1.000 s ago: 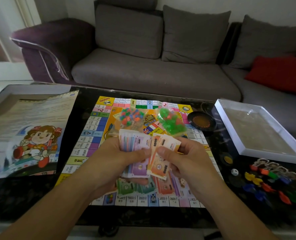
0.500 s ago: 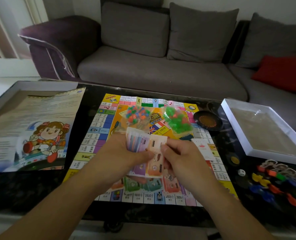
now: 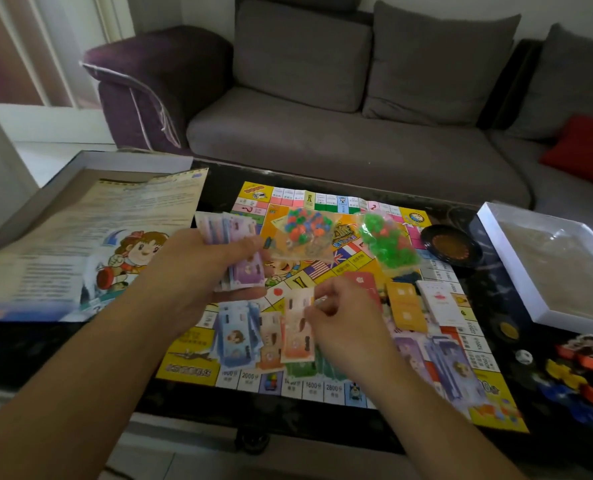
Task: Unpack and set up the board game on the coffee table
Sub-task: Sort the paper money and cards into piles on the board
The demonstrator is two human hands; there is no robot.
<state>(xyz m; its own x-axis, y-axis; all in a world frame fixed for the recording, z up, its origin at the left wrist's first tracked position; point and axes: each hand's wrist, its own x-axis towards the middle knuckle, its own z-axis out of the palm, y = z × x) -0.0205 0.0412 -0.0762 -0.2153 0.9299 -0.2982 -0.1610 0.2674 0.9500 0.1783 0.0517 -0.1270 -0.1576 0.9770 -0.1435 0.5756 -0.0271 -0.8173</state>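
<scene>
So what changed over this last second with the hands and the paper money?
The right hand left the fan of paper play money and dropped to the colourful game board, pinching an orange banknote onto the sorted piles. The left hand, gripping the fan, shifted left. The two clear bags of plastic pieces stayed put.

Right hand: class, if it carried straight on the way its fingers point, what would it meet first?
Probably the orange note that the right hand pinches; its fingers point left, toward the blue notes beyond. Depth is unclear.

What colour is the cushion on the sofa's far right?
Red cushion, seen in the head view.
</scene>
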